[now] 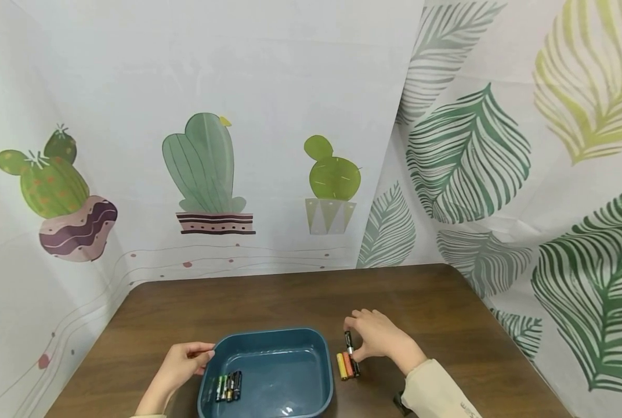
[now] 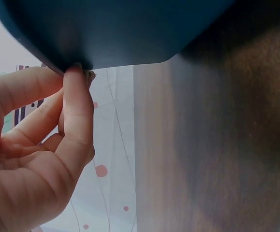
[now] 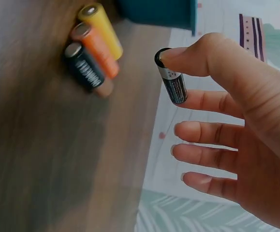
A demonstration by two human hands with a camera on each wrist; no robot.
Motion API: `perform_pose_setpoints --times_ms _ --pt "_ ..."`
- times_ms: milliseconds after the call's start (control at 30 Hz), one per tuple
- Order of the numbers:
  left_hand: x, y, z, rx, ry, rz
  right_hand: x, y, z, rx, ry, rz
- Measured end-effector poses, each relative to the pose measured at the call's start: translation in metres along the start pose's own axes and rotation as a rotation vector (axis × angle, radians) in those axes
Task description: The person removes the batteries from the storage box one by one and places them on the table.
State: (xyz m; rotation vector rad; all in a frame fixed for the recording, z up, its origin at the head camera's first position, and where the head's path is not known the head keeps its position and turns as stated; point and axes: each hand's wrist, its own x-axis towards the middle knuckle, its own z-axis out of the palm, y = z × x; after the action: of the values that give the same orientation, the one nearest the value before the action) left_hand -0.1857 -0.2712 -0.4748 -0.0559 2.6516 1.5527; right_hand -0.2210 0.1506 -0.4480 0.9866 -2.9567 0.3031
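Note:
My left hand (image 1: 181, 367) pinches the left rim of a dark blue plastic tray (image 1: 285, 371) between thumb and fingers; the left wrist view shows the grip at the tray's (image 2: 125, 34) edge. Inside the tray, by its left wall, several batteries (image 1: 229, 387) lie side by side. To the right of the tray, my right hand (image 1: 378, 335) holds a black battery with a silver band (image 3: 173, 79) by its ends, between thumb and index finger, above the table. The other fingers are spread. Below it lie a yellow battery (image 3: 101, 30), an orange battery (image 3: 96, 50) and a black battery (image 3: 83, 66) in a row.
The brown wooden table (image 1: 290, 296) carries the tray near its front. A small dark object (image 1: 401, 403) lies partly hidden by the right sleeve (image 1: 436, 389). Behind the table hangs a white cloth (image 1: 279, 87) printed with cacti and leaves.

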Motion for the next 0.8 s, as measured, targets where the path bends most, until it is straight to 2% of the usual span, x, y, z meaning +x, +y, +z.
perform_pose_setpoints --times_ms 200,433,800 --pt "0.000 0.000 0.000 -0.007 -0.004 0.006 -0.009 0.011 0.007 0.036 -0.047 0.047" --pt "0.002 -0.005 -0.001 -0.043 -0.009 0.054 -0.017 0.017 0.017 0.043 -0.075 0.042" --pt "-0.001 0.001 0.000 -0.005 -0.004 0.021 -0.018 0.018 0.026 0.058 -0.141 0.059"
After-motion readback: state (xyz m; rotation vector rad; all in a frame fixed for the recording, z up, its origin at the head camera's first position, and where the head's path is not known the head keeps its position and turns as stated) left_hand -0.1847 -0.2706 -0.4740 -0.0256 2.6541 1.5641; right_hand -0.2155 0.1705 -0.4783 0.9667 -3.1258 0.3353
